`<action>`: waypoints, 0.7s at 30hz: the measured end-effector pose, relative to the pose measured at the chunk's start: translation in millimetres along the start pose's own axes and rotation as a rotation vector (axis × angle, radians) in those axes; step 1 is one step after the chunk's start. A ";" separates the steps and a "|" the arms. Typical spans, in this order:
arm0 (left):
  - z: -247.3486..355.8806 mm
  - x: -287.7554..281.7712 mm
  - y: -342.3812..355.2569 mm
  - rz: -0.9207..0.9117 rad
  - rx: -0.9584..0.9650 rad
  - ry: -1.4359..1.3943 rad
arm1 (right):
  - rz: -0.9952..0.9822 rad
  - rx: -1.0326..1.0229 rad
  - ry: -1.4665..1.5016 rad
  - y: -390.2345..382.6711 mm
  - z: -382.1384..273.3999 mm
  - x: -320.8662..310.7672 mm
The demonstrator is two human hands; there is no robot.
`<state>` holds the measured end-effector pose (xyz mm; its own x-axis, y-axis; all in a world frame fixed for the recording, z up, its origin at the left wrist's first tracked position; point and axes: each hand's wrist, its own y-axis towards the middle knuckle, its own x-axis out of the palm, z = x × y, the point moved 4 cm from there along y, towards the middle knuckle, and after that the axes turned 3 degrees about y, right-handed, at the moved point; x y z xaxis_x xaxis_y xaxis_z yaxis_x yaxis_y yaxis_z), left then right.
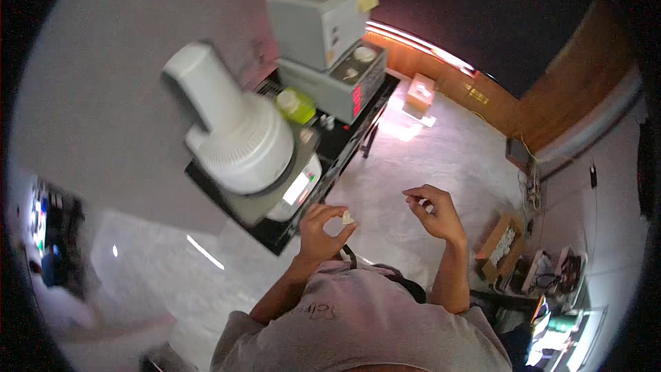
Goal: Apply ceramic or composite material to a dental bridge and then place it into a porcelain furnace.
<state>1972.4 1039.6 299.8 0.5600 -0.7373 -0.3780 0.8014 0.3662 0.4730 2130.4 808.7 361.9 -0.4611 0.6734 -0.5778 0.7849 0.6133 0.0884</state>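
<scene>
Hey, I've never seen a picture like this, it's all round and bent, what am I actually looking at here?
This is one picture from a wide fisheye camera worn on a person's head, looking down. That lens bends straight edges near the rim. No robot is here, just two bare hands, with the forearms coming in from the lower edge over a light grey shirt.

The left hand pinches a small pale piece between its fingertips. The right hand is raised apart from it, fingers curled; whether it holds anything is too small to tell.

Ahead stands a black table against the wall. On it sit a white rounded machine, a green-capped bottle, and two grey boxes stacked, the lower one with a red display. A cardboard box lies on the floor to the right.
</scene>
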 end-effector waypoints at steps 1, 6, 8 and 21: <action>-6.9 10.8 23.6 -0.022 -0.026 0.016 | 0.037 0.007 0.038 16.4 18.2 -8.3; -18.5 55.0 112.5 -0.087 0.058 0.076 | 0.161 0.092 0.258 121.7 113.5 -33.0; -22.6 67.4 133.7 -0.041 0.062 0.137 | 0.171 0.010 0.449 175.6 146.0 -28.6; -48.1 181.7 219.8 0.395 -0.369 0.295 | -0.022 -0.038 0.310 505.9 360.4 27.6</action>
<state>2260.4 1013.4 296.9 0.8220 -0.3365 -0.4595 0.5115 0.7909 0.3359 2663.9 988.7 98.2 -0.5862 0.7502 -0.3059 0.7603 0.6398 0.1123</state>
